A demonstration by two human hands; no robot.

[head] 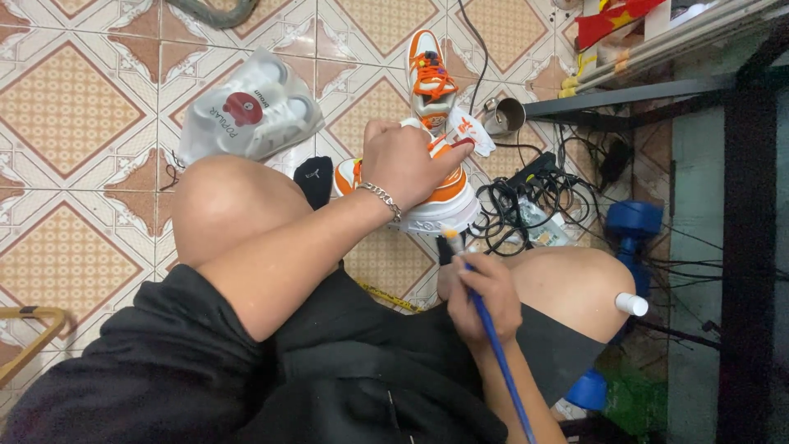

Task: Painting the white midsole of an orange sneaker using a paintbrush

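My left hand [407, 164], with a chain bracelet on the wrist, grips an orange and white sneaker [448, 201] from above and holds it on the tiled floor between my knees. My right hand [485, 300] holds a blue-handled paintbrush [493, 337], its bristle tip close to the sneaker's white sole. A second orange and white sneaker [431, 78] with orange laces lies farther away on the floor.
A clear plastic bag [251, 111] holding white shoes lies at the upper left. A black sock [315, 179] is beside my left knee. Tangled black cables [534, 201], a metal cup [505, 115], blue dumbbells [633, 226] and a dark metal frame [740, 247] crowd the right.
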